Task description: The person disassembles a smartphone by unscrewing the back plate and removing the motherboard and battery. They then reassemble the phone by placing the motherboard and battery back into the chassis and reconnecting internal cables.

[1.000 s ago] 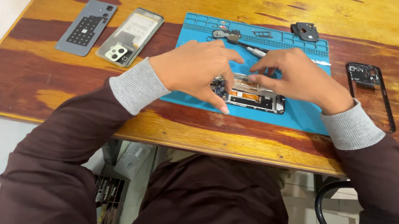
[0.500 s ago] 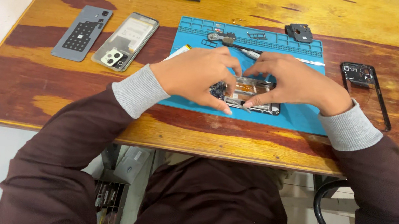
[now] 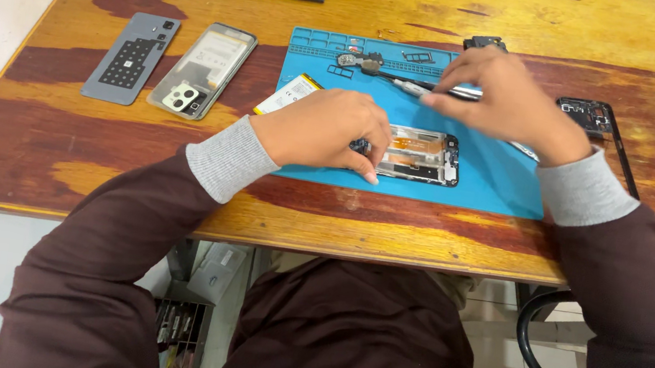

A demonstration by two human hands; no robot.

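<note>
On the worn wooden tabletop a blue repair mat lay at frame centre, where the left hand pressed curled fingers on the opened phone frame – the right hand, blurred, hovered above over a screwdriver – whether it gripped, I cannot tell.

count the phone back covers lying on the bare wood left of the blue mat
2. A grey back cover lies farthest left, and a clear back cover with a camera block lies beside it, nearer the blue mat. None looks hidden there.
</note>
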